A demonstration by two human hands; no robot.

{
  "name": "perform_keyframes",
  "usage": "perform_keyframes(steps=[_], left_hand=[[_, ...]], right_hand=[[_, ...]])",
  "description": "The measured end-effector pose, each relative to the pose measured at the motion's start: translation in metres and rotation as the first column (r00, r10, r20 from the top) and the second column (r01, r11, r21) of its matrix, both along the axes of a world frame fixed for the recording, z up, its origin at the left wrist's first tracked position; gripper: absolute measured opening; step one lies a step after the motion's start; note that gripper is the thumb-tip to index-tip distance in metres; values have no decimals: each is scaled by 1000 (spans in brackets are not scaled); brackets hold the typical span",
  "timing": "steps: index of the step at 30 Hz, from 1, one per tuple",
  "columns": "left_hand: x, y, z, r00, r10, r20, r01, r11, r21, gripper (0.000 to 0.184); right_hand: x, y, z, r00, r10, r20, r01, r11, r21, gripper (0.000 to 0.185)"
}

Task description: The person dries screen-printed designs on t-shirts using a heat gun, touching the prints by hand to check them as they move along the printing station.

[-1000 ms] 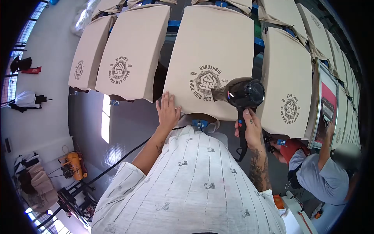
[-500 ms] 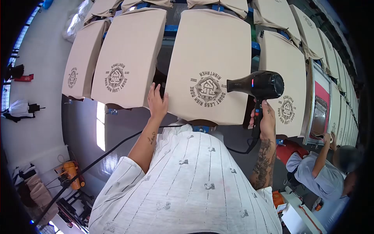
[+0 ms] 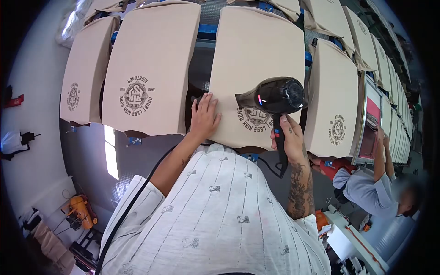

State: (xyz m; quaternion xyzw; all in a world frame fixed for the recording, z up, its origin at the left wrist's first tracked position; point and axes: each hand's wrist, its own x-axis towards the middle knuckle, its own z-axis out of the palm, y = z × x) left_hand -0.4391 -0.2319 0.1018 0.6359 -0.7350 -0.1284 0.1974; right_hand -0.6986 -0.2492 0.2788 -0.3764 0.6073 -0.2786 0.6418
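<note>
The right hand (image 3: pixel 290 137) has its fingers wrapped around a black plastic hair dryer (image 3: pixel 277 95), above a beige fabric panel (image 3: pixel 256 50). The left hand (image 3: pixel 205 118), fingers slightly apart, rests at the panel's left edge. The dark circular print (image 3: pixel 258 118) is in place, partly hidden by the dryer; its dryness cannot be judged. Beige printed panels (image 3: pixel 151 50) flank it; a black cable (image 3: pixel 120 217) crosses the white striped left sleeve (image 3: pixel 154 194).

Before us lies a fabric panel (image 3: pixel 259 46), our left hand (image 3: pixel 205 115) on its left edge, the hair dryer (image 3: pixel 278 96) in our right hand (image 3: pixel 290 136) above its print (image 3: pixel 255 119). Neighbouring panels (image 3: pixel 151 46) flank it; farther right, a co-worker (image 3: pixel 369 190) is at a screen-printing frame (image 3: pixel 360 119).
</note>
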Motion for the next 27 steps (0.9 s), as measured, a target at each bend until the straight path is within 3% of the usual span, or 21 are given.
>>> perform_keyframes(steps=[4,10,13,18,22,24,25,26,27], left_hand=[[17,-2,-4,999,-32,-11,32,1000,2,46],[30,9,0,997,-68,20,69,997,-20,46],[21,14,0,996,-68,58,69,997,-24,45],[-1,28,-1,991,135,24,-133,989,-68,45],[-13,75,4,973,232,-8,-232,972,-34,41],[-24,121,11,972,233,12,-232,963,137,33],[-29,150,24,994,106,21,-106,926,362,31],[-41,191,39,1000,-15,7,8,816,578,30],[-38,220,33,999,-49,0,37,742,669,28]], right_hand=[[-41,10,-1,966,-226,-128,222,974,-39,43],[-68,21,3,929,-307,-206,300,952,-65,45],[-48,20,-5,978,-191,-79,190,982,-26,45],[-23,26,-1,996,62,58,-64,998,28,45],[-52,48,-8,985,121,122,-124,992,21,46],[-81,59,-13,983,132,132,-134,991,9,45],[-98,63,-15,986,111,120,-110,994,-21,44],[-122,74,-19,988,94,120,-90,995,-38,43],[-135,80,-17,990,71,124,-65,996,-55,40]])
